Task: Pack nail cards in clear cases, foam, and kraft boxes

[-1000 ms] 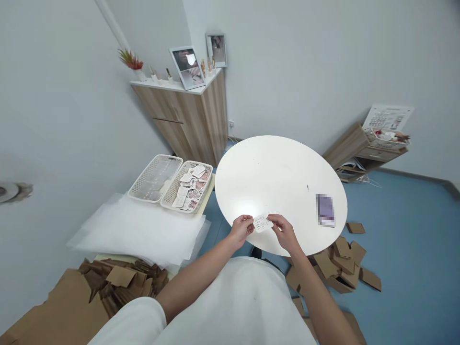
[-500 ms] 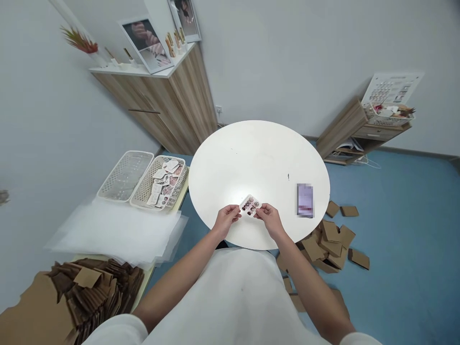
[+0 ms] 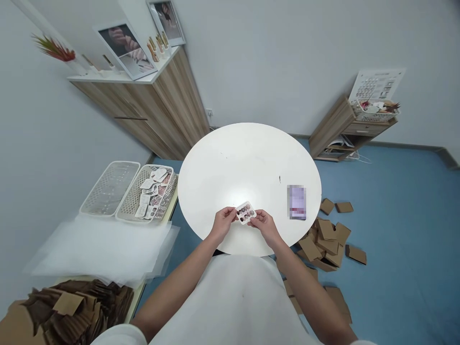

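A small white card of press-on nails (image 3: 246, 212), with two rows of dark and pink patterned nails, is held over the near part of the round white table (image 3: 247, 153). My left hand (image 3: 223, 225) pinches its left edge between thumb and fingers. At the opposite edge, my right hand (image 3: 266, 227) grips it, with the thumb on the front. The card is tilted, its nails facing up toward me.
A pixelated purple item (image 3: 297, 202) lies on the table's right side. To the left stand a basket of nail packs (image 3: 124, 213), a clear-looking basket (image 3: 84, 208), white foam sheets (image 3: 97, 247) and folded cardboard (image 3: 89, 311). Cardboard boxes (image 3: 327, 244) lie on the blue floor at right.
The nail card has turned slightly between my hands, and my left fingers now sit closer on its edge. The whole view has swung a little to the right.
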### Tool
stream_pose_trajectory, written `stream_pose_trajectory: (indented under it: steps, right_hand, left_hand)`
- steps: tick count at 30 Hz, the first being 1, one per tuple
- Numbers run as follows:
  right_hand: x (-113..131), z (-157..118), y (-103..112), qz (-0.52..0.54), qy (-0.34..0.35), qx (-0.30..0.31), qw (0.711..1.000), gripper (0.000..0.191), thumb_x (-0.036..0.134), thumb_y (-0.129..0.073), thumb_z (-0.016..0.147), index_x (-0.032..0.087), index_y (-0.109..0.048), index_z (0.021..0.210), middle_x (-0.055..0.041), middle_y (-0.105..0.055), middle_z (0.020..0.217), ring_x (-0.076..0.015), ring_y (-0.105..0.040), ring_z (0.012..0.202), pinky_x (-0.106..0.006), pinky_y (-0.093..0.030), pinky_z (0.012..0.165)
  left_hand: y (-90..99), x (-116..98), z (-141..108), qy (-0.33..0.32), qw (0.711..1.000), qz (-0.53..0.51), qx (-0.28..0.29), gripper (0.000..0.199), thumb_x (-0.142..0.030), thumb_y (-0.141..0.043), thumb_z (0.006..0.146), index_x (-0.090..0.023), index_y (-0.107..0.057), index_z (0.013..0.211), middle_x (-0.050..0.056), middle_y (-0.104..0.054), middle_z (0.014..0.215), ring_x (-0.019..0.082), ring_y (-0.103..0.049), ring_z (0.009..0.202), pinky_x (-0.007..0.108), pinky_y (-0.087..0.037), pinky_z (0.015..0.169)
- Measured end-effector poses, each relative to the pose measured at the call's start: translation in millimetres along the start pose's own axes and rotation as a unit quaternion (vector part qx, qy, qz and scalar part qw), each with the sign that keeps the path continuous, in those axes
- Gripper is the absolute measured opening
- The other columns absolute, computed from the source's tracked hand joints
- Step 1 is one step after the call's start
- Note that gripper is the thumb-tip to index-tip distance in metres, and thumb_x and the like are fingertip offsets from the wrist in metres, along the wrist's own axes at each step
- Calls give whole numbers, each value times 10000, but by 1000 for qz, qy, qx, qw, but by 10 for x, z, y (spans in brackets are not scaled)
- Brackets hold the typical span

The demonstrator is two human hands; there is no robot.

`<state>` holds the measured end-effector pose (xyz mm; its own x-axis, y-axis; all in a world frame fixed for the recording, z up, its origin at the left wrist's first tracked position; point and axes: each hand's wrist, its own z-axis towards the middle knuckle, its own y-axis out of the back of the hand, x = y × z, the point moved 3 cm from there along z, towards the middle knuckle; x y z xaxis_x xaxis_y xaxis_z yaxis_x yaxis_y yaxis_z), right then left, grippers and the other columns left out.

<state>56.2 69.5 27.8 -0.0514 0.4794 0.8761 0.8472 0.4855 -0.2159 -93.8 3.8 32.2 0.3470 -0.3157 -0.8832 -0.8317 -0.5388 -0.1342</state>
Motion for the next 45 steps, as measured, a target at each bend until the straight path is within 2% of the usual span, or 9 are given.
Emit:
stream_pose_trajectory:
  steps: [6,14,20,24,28,31,35,40,45]
  right_hand:
    - [29,30,81,-5,-5,-24,1000,364,451,-653,611,192,-542,841,-19,-630,742,-148,-621,637,-297,-458,659]
    - [-17,14,69,9,-34,23,999,332,411,-675,607,191,-516,798,-16,-638,731,-158,-629,666,-290,-442,672]
    - [-75,46,21,-1,-31,49,998,327,380,-702,579,181,-527,770,-34,-652,772,-167,-626,686,-303,-433,685]
    - [-100,54,-3,-13,-30,32,999,326,404,-678,597,173,-538,780,-31,-646,743,-175,-628,686,-319,-433,696]
    - [-115,59,26,-8,-30,7,999,301,405,-660,618,176,-522,755,-10,-628,710,-162,-627,658,-307,-439,690]
    - [-99,78,87,-1,-12,-20,1000,285,403,-633,645,184,-542,803,-4,-622,761,-128,-608,614,-295,-446,674]
    - [-43,104,160,-15,20,-33,999,283,403,-580,686,191,-588,874,-10,-614,794,-96,-557,589,-289,-459,653]
    - [33,120,170,-71,43,2,997,270,376,-553,700,182,-629,872,-38,-629,820,-124,-553,682,-272,-455,612]
    - [54,163,144,-116,64,35,991,264,374,-560,689,172,-647,836,-31,-634,720,-129,-549,646,-276,-442,594]
  left_hand:
    - [-48,-4,55,-8,1000,8,-3,283,-417,-647,633,-174,-657,776,39,-628,705,137,-556,655,284,-443,681]
    - [-52,-20,100,-27,1000,11,-4,276,-406,-630,651,-179,-656,807,46,-636,788,147,-566,726,298,-439,715]
    - [-64,23,69,19,998,-55,-29,257,-388,-655,632,-170,-636,766,40,-623,763,128,-565,691,283,-424,696]
    - [-101,68,18,48,996,-67,-24,266,-381,-663,618,-165,-626,769,42,-625,766,134,-579,707,284,-414,698]
    - [-95,128,-40,65,997,-35,-10,257,-373,-638,633,-163,-604,776,45,-627,790,153,-591,766,284,-402,709]
    - [-69,167,-88,79,996,22,29,250,-357,-633,633,-163,-592,784,49,-631,797,173,-593,821,289,-395,726]
    - [-1,142,-121,77,993,73,50,324,-403,-593,666,-183,-594,903,67,-633,901,186,-589,876,302,-400,738]
    - [57,-11,-71,34,994,91,49,356,-416,-543,717,-188,-591,986,58,-629,880,157,-590,813,282,-415,707]
    - [24,-58,-65,-2,984,150,93,258,-359,-579,699,-148,-632,839,39,-624,720,124,-554,657,262,-419,643]
